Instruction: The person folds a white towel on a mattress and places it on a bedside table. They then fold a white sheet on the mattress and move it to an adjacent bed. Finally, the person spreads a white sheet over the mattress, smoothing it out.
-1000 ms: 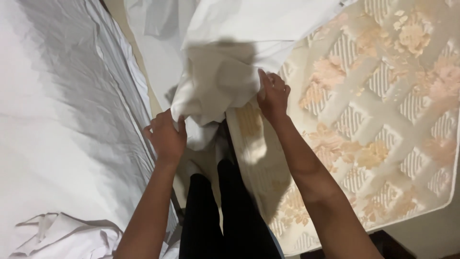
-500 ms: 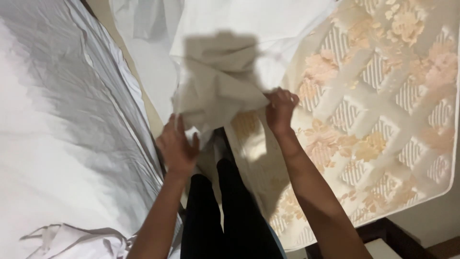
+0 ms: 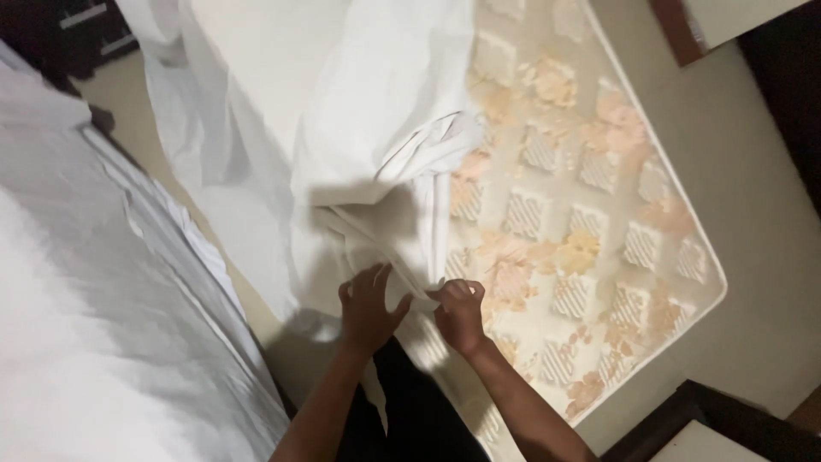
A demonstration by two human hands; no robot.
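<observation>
A white bed sheet (image 3: 359, 111) lies bunched over the left part of a quilted mattress (image 3: 616, 248) with a peach flower pattern. My left hand (image 3: 369, 306) rests on the sheet's near edge with fingers spread over the cloth. My right hand (image 3: 458, 312) is closed around a fold of the same sheet at the mattress's near side. The two hands are close together, almost touching. A ridge of sheet runs from my hands up to a bunched fold in the middle.
A second bed with a white cover (image 3: 94, 342) fills the left side. A beige floor strip (image 3: 761, 222) runs along the mattress's right edge. Dark wooden furniture (image 3: 727, 428) stands at the bottom right, and more dark wood at the top right.
The sheet, held up and bunched in the air before, now lies spread on the mattress. Both hands have come down and closer together at its near edge.
</observation>
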